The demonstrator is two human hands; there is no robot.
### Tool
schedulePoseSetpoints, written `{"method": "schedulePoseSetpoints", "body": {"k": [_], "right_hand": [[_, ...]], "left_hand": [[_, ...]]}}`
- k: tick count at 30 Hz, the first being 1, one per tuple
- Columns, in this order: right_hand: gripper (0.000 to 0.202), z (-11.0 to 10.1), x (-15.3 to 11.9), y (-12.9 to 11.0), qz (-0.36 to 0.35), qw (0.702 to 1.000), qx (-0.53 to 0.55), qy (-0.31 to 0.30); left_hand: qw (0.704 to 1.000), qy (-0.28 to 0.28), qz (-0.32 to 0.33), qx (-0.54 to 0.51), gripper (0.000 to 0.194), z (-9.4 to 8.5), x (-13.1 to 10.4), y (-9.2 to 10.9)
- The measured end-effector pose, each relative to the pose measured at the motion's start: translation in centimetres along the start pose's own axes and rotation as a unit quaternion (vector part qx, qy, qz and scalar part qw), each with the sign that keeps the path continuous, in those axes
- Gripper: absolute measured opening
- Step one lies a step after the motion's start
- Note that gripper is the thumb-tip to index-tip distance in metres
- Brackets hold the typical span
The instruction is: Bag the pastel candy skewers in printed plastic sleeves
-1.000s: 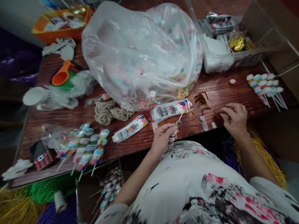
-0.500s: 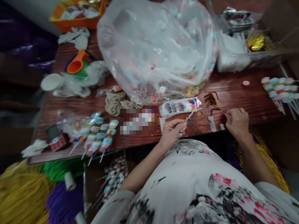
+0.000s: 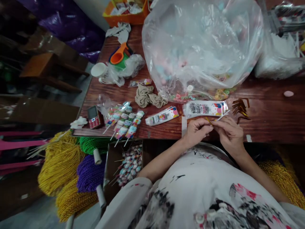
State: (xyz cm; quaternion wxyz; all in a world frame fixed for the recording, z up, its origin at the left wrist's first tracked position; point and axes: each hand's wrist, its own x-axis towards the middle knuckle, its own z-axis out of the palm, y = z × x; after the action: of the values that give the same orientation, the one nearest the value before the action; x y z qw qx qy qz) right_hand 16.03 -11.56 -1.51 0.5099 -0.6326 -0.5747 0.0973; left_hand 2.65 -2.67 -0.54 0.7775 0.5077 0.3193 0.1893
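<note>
Both hands meet at the table's front edge. My left hand (image 3: 196,131) is pinched at the neck of a small package, whose white stick (image 3: 223,115) points up to the right between the hands. My right hand (image 3: 229,133) is closed on a thin gold tie (image 3: 208,121) that crosses the fingertips of both hands. The package itself is mostly hidden behind the fingers. Beyond the hands lies a stack of printed clear bags (image 3: 202,108), and more gold ties (image 3: 240,107) lie in a pile to the right.
A big clear bag of colourful sweets (image 3: 202,41) fills the table's back. Wrapped candy sticks (image 3: 126,122), a red phone (image 3: 93,117), a crumpled beige cloth (image 3: 145,95) and a printed packet (image 3: 162,116) lie left. A box of sweets (image 3: 130,165) stands below the edge.
My right hand has come from beside the gold ties to my left hand, bringing a gold tie. The view has swung left, so the table things appear further right.
</note>
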Motion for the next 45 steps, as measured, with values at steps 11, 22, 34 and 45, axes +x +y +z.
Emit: {"method": "schedulePoseSetpoints", "body": {"k": [11, 22, 34, 45], "right_hand": [[0.056, 1.1, -2.3, 0.2, 0.032, 0.992, 0.036, 0.117], [0.014, -1.5, -1.7, 1.9, 0.268, 0.91, 0.305, -0.081], [0.018, -6.0, -0.8, -0.4, -0.396, 0.901, -0.08, -0.158], [0.013, -5.0, -0.4, -0.8, -0.451, 0.868, -0.093, -0.185]], "left_hand": [[0.992, -0.012, 0.121, 0.046, 0.028, -0.4, 0.5, -0.4], [0.951, -0.053, 0.229, 0.199, 0.024, 0.7, 0.6, 1.0], [0.894, -0.302, -0.328, -0.041, 0.034, -0.5, -0.1, 2.4], [0.847, -0.411, -0.337, 0.021, 0.032, -1.3, 0.5, 1.6]]}}
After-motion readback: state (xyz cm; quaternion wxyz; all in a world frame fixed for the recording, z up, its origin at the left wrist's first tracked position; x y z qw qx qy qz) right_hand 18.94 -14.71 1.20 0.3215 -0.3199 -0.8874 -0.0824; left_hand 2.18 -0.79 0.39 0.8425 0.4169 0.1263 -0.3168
